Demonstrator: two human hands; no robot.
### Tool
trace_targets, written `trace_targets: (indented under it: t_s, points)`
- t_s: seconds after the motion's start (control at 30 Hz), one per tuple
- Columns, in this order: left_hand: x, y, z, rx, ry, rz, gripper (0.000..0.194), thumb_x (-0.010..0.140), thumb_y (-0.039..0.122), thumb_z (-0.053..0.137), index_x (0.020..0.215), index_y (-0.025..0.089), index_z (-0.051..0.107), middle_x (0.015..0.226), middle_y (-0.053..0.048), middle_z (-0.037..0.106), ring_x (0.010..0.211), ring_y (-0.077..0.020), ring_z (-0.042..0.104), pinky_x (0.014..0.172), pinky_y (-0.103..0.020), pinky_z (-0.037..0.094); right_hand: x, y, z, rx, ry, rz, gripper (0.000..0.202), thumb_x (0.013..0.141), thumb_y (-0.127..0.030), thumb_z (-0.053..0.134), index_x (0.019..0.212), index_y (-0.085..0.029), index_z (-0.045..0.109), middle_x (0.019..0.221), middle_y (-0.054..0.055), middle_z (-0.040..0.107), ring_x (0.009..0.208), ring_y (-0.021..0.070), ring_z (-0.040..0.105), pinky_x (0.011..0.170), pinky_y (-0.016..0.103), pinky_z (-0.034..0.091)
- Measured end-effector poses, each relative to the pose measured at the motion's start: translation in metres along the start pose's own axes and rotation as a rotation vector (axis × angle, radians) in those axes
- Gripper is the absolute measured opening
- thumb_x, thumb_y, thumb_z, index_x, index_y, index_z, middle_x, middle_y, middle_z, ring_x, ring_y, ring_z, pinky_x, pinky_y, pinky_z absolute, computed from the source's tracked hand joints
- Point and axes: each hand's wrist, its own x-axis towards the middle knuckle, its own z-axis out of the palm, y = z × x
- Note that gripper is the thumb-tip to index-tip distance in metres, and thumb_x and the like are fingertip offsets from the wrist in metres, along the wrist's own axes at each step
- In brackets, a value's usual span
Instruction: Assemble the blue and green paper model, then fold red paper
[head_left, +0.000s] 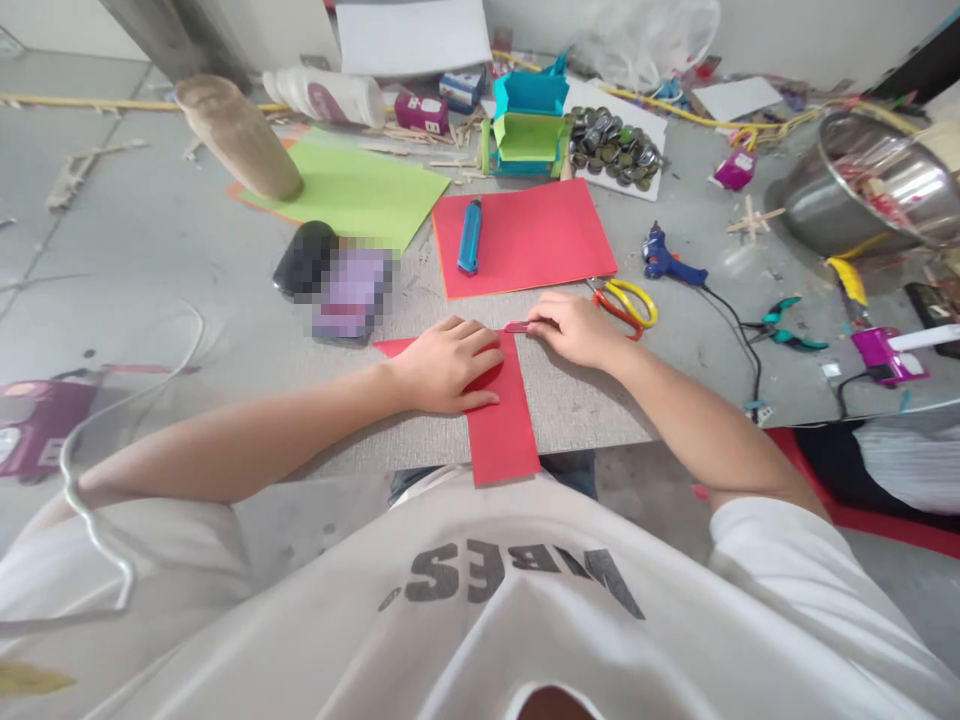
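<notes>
A red paper piece (506, 430) lies at the near table edge, its lower end reaching past the edge towards my shirt. My left hand (450, 365) rests flat on it, fingers spread. A pointed red corner shows left of that hand. At the paper's upper right end, my right hand (574, 328) pinches a narrow red paper strip (516, 327) between thumb and fingers. Just behind my right hand are scissors (634, 303) with yellow and red handles. Beyond both hands lies a red sheet (547, 235) with a blue utility knife (470, 237) on top.
A phone (351, 290) and a black object (306, 258) lie left. Behind are green paper (367, 185), a bottle (326, 97), a blue-green paper model (531, 110) and bottle caps (615, 150). A glue gun (671, 260), pliers (787, 325) and a metal pot (870, 190) stand right.
</notes>
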Motion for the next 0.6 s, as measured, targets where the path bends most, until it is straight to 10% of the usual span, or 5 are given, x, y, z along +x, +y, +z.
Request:
trace_targets:
  t_s: [0.6]
  points:
    - [0.001,-0.010,0.003,-0.151,-0.017,-0.163,0.070,0.112,0.084,0.053,0.129,0.019,0.072,0.142,-0.027,0.076,0.128,-0.0481,0.071,0.108,-0.069,0.060,0.011,0.009,0.014,-0.100,0.151,-0.016,0.021,0.113,-0.027,0.068,0.106,-0.020,0.087,0.109,0.010,0.074,0.095,0.0258,0.061,0.085,0.041,0.041]
